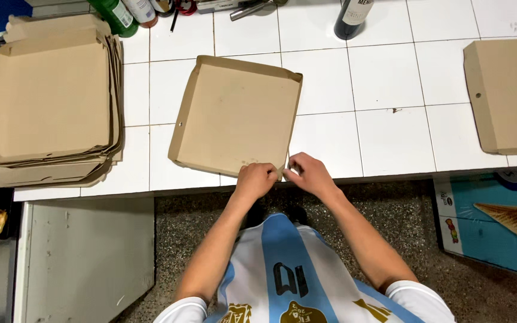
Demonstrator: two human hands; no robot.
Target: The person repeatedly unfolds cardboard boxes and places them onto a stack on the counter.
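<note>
**Both hands at the box corner**

While I look down at the white tiled counter (384, 78), my left hand (257, 179) and right hand (309, 173) pinch the near corner of the open brown cardboard box (234, 113). A stack of flat boxes (49, 101) lies well left.

Matt brown cardboard, smooth and lightly stained, for the box tray (234, 113) and the stack of flat boxes (49, 101) at the left edge. Glossy white ceramic tiles with thin grey grout on the worktop (384, 78). Dark shiny glass on the bottle (352, 18) at the far edge. Speckled, rough-looking stone floor (198, 233).
</note>
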